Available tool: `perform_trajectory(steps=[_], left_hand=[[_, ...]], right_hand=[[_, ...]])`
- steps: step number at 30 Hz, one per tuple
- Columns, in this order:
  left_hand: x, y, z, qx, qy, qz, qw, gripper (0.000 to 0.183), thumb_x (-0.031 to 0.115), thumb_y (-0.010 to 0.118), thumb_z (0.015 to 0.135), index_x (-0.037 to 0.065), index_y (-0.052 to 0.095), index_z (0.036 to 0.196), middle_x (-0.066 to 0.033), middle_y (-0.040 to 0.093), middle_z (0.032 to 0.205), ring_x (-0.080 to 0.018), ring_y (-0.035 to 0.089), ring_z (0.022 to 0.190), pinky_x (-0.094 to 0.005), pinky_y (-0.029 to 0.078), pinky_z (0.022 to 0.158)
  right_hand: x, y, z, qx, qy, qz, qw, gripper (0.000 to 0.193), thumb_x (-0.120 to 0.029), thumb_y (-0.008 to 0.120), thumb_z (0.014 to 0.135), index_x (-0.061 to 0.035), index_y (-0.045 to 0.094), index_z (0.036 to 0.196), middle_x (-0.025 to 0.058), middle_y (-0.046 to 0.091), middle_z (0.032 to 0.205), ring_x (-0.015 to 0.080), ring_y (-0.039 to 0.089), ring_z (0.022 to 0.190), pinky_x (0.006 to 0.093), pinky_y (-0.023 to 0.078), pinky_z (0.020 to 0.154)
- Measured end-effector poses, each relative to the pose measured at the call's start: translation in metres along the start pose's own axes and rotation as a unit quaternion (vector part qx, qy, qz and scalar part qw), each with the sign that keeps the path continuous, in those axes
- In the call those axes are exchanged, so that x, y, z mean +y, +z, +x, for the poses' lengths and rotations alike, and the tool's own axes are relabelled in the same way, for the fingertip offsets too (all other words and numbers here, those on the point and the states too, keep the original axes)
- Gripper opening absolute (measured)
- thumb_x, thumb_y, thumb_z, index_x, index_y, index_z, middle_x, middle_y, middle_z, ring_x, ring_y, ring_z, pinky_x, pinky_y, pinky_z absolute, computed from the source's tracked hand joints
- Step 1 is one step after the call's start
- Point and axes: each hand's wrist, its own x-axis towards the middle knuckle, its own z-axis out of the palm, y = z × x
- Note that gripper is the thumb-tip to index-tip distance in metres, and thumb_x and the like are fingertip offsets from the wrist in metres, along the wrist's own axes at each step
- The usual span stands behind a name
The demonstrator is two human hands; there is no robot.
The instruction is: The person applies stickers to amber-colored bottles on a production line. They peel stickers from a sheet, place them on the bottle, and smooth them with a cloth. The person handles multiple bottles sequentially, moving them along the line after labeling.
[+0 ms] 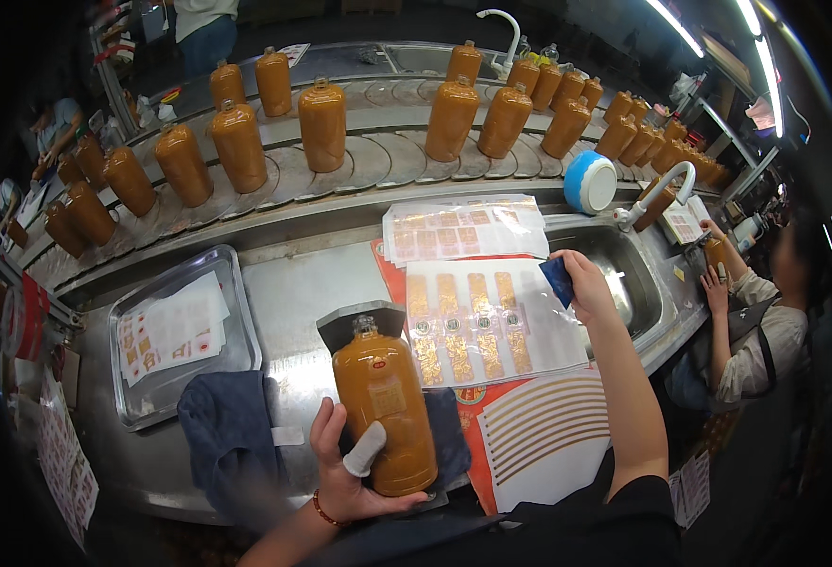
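Note:
My left hand (340, 487), with a white finger cover on the thumb, is wrapped round the lower part of a glossy brown bottle (378, 378). The bottle leans back, neck up, against a grey metal rest (338, 327); a small red mark and a squarish label show on its front. Between the fingers of my right hand (588, 288) is a small dark blue flat piece (557, 282), its exact kind unclear. That hand is over the right edge of a sheet of gold strip decals (468, 326). Below lies a white sheet with gold curved lines (548, 425).
More decal sheets (463, 227) lie behind. At left are a metal tray (251, 331) holding sheets and a dark blue cloth (222, 425). A sink (657, 312) with a white tap is at right. Several brown bottles (323, 128) line a conveyor; a co-worker (766, 321) sits at far right.

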Motion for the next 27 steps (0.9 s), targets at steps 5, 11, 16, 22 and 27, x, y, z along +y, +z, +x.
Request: perform_trajectory(steps=[5, 11, 16, 22, 27], left_hand=[[0.001, -0.002, -0.003, -0.006, 0.001, 0.008, 1.0, 0.085, 0.066, 0.093, 0.064, 0.017, 0.068, 0.129, -0.0164, 0.037, 0.152, -0.0409, 0.035, 0.143, -0.0495, 0.039, 0.115], [0.002, -0.005, -0.005, 0.004, 0.004, 0.012, 1.0, 0.075, 0.064, 0.094, 0.064, 0.02, 0.073, 0.121, -0.0112, 0.044, 0.147, -0.0376, 0.038, 0.14, -0.0465, 0.043, 0.112], [0.002, -0.003, -0.002, -0.005, 0.005, -0.008, 1.0, 0.071, 0.063, 0.094, 0.065, 0.022, 0.076, 0.12, -0.0083, 0.046, 0.147, -0.0369, 0.038, 0.14, -0.0453, 0.044, 0.112], [0.003, -0.002, 0.001, 0.001, -0.006, -0.034, 0.999, 0.082, 0.063, 0.095, 0.066, 0.016, 0.069, 0.128, -0.0072, 0.046, 0.147, -0.0364, 0.035, 0.143, -0.0438, 0.044, 0.114], [0.003, -0.003, 0.0, 0.004, -0.015, -0.04, 0.999, 0.092, 0.063, 0.095, 0.065, 0.014, 0.063, 0.136, -0.0073, 0.046, 0.145, -0.0366, 0.035, 0.144, -0.0439, 0.044, 0.114]], right_hand=[[0.023, -0.013, 0.079, 0.035, 0.057, -0.168, 0.984, 0.048, -0.049, 0.068, 0.101, -0.0064, 0.075, 0.08, -0.0014, 0.057, 0.066, 0.0092, 0.052, 0.058, 0.0278, 0.041, 0.057], [0.024, 0.014, 0.114, -0.001, -0.038, -0.336, 0.941, 0.051, -0.051, 0.079, 0.089, -0.0002, 0.078, 0.087, 0.0044, 0.063, 0.068, 0.014, 0.057, 0.061, 0.0341, 0.046, 0.062], [0.028, 0.011, 0.134, 0.059, -0.041, -0.443, 0.894, 0.05, -0.052, 0.08, 0.086, -0.0019, 0.077, 0.089, 0.0119, 0.075, 0.08, 0.0224, 0.071, 0.072, 0.0381, 0.055, 0.072], [0.019, 0.007, 0.129, 0.061, -0.032, -0.447, 0.892, 0.05, -0.051, 0.082, 0.087, -0.0019, 0.072, 0.085, 0.0047, 0.068, 0.074, 0.0135, 0.061, 0.067, 0.0327, 0.05, 0.063], [0.005, 0.025, 0.063, -0.063, -0.06, -0.424, 0.901, 0.055, -0.052, 0.088, 0.077, -0.0014, 0.074, 0.093, 0.0109, 0.072, 0.081, 0.0234, 0.07, 0.077, 0.0354, 0.055, 0.073]])
